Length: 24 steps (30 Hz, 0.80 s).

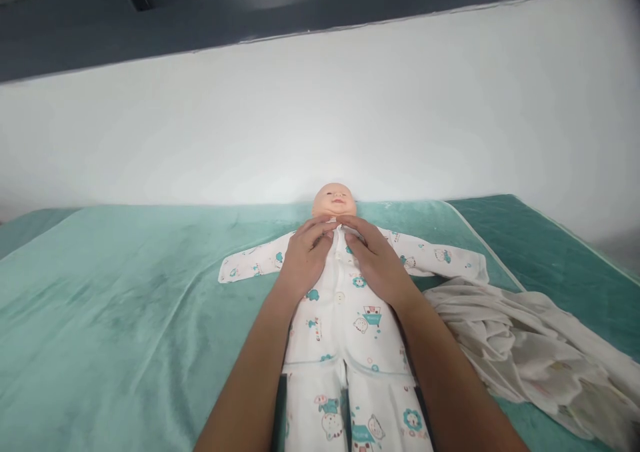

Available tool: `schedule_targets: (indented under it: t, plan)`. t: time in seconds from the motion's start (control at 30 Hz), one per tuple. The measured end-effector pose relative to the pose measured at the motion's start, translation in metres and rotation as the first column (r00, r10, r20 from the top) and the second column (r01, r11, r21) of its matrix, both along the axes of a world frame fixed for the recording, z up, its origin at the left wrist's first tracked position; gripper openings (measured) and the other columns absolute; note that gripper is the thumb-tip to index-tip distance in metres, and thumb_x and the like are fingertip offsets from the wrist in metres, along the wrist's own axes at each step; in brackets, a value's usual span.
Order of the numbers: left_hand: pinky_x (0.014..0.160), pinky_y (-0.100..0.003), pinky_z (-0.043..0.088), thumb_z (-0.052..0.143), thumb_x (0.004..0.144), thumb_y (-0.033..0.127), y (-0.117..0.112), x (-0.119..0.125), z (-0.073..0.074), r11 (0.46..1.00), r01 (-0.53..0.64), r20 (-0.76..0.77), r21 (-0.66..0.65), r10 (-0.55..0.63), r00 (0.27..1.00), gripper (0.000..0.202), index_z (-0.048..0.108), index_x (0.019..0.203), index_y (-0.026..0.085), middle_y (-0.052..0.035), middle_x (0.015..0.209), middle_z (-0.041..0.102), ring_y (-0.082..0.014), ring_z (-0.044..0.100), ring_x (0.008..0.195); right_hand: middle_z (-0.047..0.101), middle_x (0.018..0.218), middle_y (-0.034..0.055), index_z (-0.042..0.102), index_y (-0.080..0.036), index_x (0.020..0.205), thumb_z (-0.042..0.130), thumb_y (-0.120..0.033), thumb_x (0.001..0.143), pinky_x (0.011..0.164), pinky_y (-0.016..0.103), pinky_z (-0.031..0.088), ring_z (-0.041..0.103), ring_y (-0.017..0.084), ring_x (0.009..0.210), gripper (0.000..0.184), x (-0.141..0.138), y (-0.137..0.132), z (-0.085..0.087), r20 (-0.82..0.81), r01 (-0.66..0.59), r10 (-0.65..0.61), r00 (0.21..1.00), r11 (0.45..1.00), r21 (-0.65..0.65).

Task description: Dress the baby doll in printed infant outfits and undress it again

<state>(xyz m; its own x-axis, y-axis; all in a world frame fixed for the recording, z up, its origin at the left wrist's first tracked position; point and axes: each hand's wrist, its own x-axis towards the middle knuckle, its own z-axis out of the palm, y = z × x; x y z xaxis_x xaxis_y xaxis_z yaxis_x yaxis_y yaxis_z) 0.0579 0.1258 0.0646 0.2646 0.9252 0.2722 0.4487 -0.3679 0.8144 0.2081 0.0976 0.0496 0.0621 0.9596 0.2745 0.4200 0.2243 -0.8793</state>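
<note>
A baby doll [334, 199] lies on its back with its head close to the wall. It wears a white buttoned shirt [341, 332] with teal and red animal prints, its sleeves spread to both sides. Matching pants [320, 415] cover the lower body. My left hand [309, 252] is at the shirt's collar, thumb and fingers closed on the front edge. From the other side, my right hand [375, 259] pinches the collar near the same spot. The fingertips of both hands nearly meet below the doll's chin and partly hide the top fastening. Lower down, a button [340, 297] shows on the front.
A crumpled white cloth [520, 345] lies to the right, beside the doll. Under everything is a light green blanket [125, 305], with a darker green cover [550, 259] at the right. A white wall [300, 119] rises behind, below a dark frame [280, 5].
</note>
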Motion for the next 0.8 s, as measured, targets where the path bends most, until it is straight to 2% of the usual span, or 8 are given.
schedule_targets:
  t: [0.1, 0.27, 0.5, 0.67, 0.8]
  plan:
    - [0.114, -0.032, 0.036, 0.043, 0.094, 0.024, -0.0005, -0.0001, -0.0008, 1.000, 0.011, 0.005, 0.009, -0.011, 1.000, 0.033, 0.070, 0.112, 0.031, 0.0033, 0.134, 0.060, -0.0150, 0.050, 0.130, 0.057, 0.134, 0.0031, 0.057, -0.028, 0.127, 0.039, -0.033, 0.093, 0.107, 0.041, 0.035, 0.049, 0.021, 0.126, 0.039, 0.0001, 0.0000, 0.0011, 0.045, -0.032, 0.032, 0.999, 0.999, 0.021]
    - [0.114, -0.031, 0.036, 0.038, 0.095, 0.020, -0.0017, -0.0004, 0.0005, 0.999, 0.040, -0.015, 0.030, -0.039, 0.999, 0.038, 0.070, 0.113, 0.033, 0.0051, 0.134, 0.059, -0.0142, 0.049, 0.131, 0.058, 0.130, 0.0034, 0.056, -0.027, 0.124, 0.040, -0.031, 0.091, 0.104, 0.041, 0.038, 0.052, 0.021, 0.119, 0.037, -0.0001, 0.0001, 0.0005, 0.037, -0.020, 0.019, 0.999, 0.999, 0.027]
    - [0.115, -0.032, 0.034, 0.036, 0.096, 0.021, -0.0009, -0.0009, 0.0002, 0.996, 0.074, -0.060, 0.042, -0.071, 0.996, 0.039, 0.071, 0.109, 0.032, 0.0043, 0.138, 0.056, -0.0147, 0.047, 0.133, 0.059, 0.123, 0.0051, 0.056, -0.024, 0.119, 0.039, -0.027, 0.090, 0.101, 0.040, 0.038, 0.048, 0.022, 0.118, 0.034, -0.0026, 0.0012, -0.0003, 0.066, 0.016, -0.021, 0.998, 0.997, 0.072]
    - [0.113, -0.031, 0.036, 0.038, 0.095, 0.020, -0.0015, 0.0002, -0.0007, 0.997, 0.056, -0.015, 0.048, -0.056, 0.998, 0.037, 0.068, 0.115, 0.030, 0.0031, 0.133, 0.060, -0.0139, 0.050, 0.129, 0.058, 0.118, 0.0056, 0.057, -0.023, 0.116, 0.040, -0.025, 0.089, 0.098, 0.040, 0.039, 0.048, 0.022, 0.114, 0.031, -0.0033, 0.0018, -0.0019, 0.060, 0.050, -0.056, 0.997, 0.995, 0.085]
    - [0.113, -0.032, 0.037, 0.039, 0.095, 0.021, -0.0018, 0.0005, -0.0007, 0.998, 0.036, -0.002, 0.043, -0.036, 0.999, 0.034, 0.068, 0.112, 0.029, 0.0029, 0.131, 0.062, -0.0147, 0.051, 0.129, 0.058, 0.118, 0.0057, 0.056, -0.023, 0.115, 0.041, -0.026, 0.089, 0.098, 0.040, 0.039, 0.048, 0.022, 0.113, 0.030, -0.0029, 0.0017, -0.0054, 0.043, 0.069, -0.074, 0.996, 0.993, 0.098]
